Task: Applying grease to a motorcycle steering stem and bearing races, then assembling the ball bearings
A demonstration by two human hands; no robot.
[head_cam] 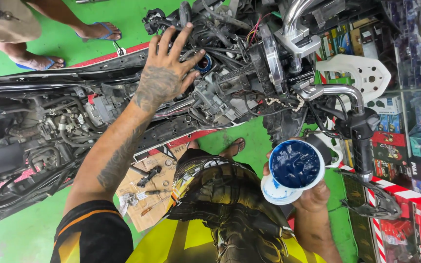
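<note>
Round glossy grease tub [296,165] in right hand [313,195].

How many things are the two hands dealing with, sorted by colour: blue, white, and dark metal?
Blue: 1, the round blue grease-filled bearing seat by the left hand fingertips.
White: 2, the white plastic tub of blue grease and its white round lid, both in the right hand.
Dark metal: 1, the stripped motorcycle frame under the left hand.
Total: 4
</note>
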